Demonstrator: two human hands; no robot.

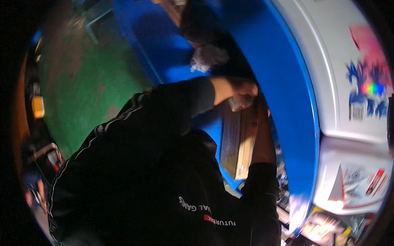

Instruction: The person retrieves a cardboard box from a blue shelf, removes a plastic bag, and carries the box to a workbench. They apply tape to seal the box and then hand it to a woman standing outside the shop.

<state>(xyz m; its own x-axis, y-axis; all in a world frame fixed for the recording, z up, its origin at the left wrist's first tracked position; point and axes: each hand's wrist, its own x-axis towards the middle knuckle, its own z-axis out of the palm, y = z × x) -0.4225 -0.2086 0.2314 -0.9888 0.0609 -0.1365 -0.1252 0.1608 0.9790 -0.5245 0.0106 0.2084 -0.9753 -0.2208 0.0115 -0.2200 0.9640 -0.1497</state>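
Note:
My left arm in a black sleeve reaches across to a shadowed gap beside a blue metal panel (279,82). My left hand (246,89) is closed there, its fingers curled and blurred, with a small greyish thing (241,102) at them that I cannot make out. My right forearm (264,143) rises from the lower right along the panel's edge. Deep shadow hides the fingers of my right hand, close to the left one. Just below the hands stands an open-looking brown cardboard box (240,145). Beyond my left hand lies a crumpled clear plastic bag (210,57).
Right of the blue panel are a white rounded surface (316,53) with a flowery print and a white bin (328,160) holding a printed packet (363,184). A green floor (90,90) spreads to the left. Another person's arm (41,190) shows at the far left edge.

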